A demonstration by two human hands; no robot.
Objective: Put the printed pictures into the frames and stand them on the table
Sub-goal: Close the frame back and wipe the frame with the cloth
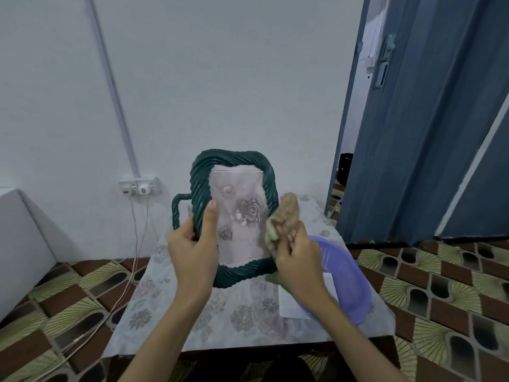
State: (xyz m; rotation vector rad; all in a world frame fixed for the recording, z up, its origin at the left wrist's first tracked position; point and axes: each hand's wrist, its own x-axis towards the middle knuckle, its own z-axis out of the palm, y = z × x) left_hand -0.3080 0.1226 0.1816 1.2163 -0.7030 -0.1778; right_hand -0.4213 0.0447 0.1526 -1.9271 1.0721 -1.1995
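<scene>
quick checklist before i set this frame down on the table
1. Picture in the frame: ok, rose print shows behind the front.
2. Left hand grips the frame's left edge: ok.
3. Right hand free: not ok, it holds a cloth against the frame.
4. Front wiped clean: cannot tell.
5. Bare spot on the table: ok, near the front.
6. Frame's stand out: cannot tell, back hidden.

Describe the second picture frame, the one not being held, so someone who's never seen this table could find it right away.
Start at the small table with the flowered cloth, against the white wall. The left hand holds up a dark green twisted frame there. Just behind that frame's left edge stands the second frame, only its corner showing: the same green twist, but much thinner.
</scene>
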